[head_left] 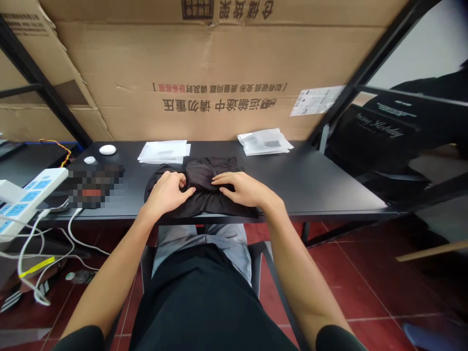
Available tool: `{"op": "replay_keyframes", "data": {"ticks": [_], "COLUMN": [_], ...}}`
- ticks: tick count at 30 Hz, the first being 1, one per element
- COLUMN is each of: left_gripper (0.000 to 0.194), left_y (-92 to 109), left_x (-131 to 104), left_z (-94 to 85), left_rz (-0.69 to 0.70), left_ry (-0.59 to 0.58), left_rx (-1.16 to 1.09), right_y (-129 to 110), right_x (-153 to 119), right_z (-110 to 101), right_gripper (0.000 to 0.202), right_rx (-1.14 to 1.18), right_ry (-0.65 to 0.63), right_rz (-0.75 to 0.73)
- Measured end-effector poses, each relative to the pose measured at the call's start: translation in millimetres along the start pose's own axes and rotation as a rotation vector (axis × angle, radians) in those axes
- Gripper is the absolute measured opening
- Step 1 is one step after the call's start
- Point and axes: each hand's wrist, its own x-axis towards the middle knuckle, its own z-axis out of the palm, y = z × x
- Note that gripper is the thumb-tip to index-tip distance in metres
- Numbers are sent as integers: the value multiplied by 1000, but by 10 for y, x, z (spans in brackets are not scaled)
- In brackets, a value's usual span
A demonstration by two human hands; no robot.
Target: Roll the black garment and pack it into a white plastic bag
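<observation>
A black piece of thin, soft cloth (204,202), its exact kind unclear, lies bunched and partly folded near the table's front edge. My left hand (170,192) rests on its left part, fingers bent and the thumb held apart from them. On the right part, my right hand (241,189) touches the cloth with fingers stretched out and thumb spread. Neither hand lifts the fabric off the table.
Flat white packets (164,152) and a translucent packet (265,142) lie behind the cloth, before a cardboard sheet (219,58). At left are a white oval case (107,149), a round white lid (89,160) and a power strip (31,195) with cables. Another person (395,117) is at right.
</observation>
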Motion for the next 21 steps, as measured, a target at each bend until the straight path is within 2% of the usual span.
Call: {"op": "replay_keyframes", "data": {"ticks": [4, 8, 10, 14, 17, 19, 21], "left_gripper": [18, 12, 10, 9, 10, 11, 11], "left_y": [105, 283, 380, 509, 555, 577, 589], "left_x": [50, 156, 210, 264, 266, 259, 252], "left_z": [20, -17, -13, 93, 234, 322, 377], "left_rz": [68, 230, 320, 462, 512, 531, 559], "left_ry": [143, 323, 363, 300, 208, 165, 137], "left_rx": [-63, -111, -112, -81, -56, -47, -71], "right_y": [-37, -148, -180, -82, 76, 159, 208], "right_x": [13, 65, 81, 3, -142, -222, -260], "right_z": [-4, 28, 37, -70, -234, -314, -338], "right_gripper": [39, 46, 47, 32, 17, 23, 44], "right_rx": [15, 55, 65, 35, 28, 61, 121], "right_ry": [15, -2, -10, 41, 173, 258, 249], "right_rz": [-2, -58, -83, -51, 59, 92, 71]}}
